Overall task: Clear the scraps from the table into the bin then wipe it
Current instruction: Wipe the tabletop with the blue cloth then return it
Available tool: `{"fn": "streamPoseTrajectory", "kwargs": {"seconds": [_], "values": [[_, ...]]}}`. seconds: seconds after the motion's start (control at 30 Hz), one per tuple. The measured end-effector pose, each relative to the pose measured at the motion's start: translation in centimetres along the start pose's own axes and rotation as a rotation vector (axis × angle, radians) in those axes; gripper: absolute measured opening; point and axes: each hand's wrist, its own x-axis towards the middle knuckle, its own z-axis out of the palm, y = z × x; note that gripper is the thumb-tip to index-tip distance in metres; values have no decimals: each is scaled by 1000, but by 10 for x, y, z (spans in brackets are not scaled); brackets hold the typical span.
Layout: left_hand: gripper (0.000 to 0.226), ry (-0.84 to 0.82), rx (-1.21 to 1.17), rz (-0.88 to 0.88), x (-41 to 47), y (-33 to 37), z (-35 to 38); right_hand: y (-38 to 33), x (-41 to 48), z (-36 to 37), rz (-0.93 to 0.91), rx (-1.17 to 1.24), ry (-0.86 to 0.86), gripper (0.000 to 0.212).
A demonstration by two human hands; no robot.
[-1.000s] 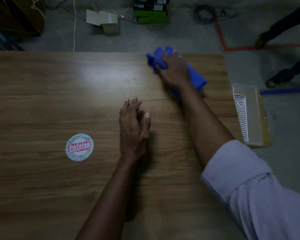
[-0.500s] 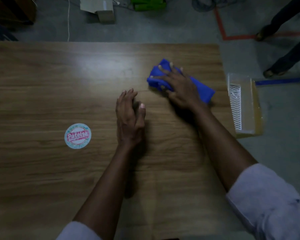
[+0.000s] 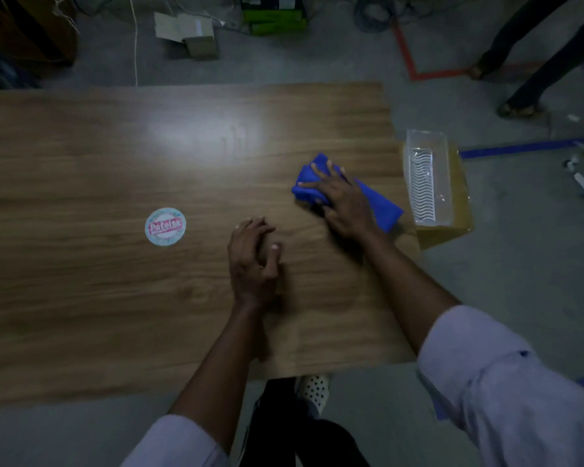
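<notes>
A blue cloth (image 3: 380, 203) lies bunched on the wooden table (image 3: 115, 163) near its right edge. My right hand (image 3: 344, 200) presses flat on top of the cloth, fingers spread over its front fold. My left hand (image 3: 253, 257) rests on the table's middle, fingers loosely curled, holding nothing. A clear plastic bin (image 3: 427, 178) stands on a yellow-brown box on the floor just past the table's right edge. No scraps show on the table.
A round sticker (image 3: 165, 226) with red lettering lies left of my left hand. On the floor behind the table are a cardboard box (image 3: 189, 32), a green box (image 3: 273, 15) and cables. Another person's legs (image 3: 533, 62) stand at the far right.
My right hand has dragged the blue cloth from the table's far edge toward me and to the right. My left hand has curled its fingers slightly but stayed in place.
</notes>
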Motion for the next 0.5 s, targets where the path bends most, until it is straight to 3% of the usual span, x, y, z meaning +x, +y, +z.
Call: {"fn": "streamPoseTrajectory", "kwargs": {"seconds": [0.13,0.27,0.37,0.5], "values": [[40,-51,-9,-6,-19,8,-5,-35,-50,26,-150,84,-96,83],[52,-101,-46,-54,-47,31,-23,-66,-128,38,-221,224,-199,78],[59,-95,-41,-105,-66,36,-31,-68,-156,29,-57,338,-112,70],[54,-94,-35,-98,-76,29,-30,-39,-117,10,64,188,42,67]]}}
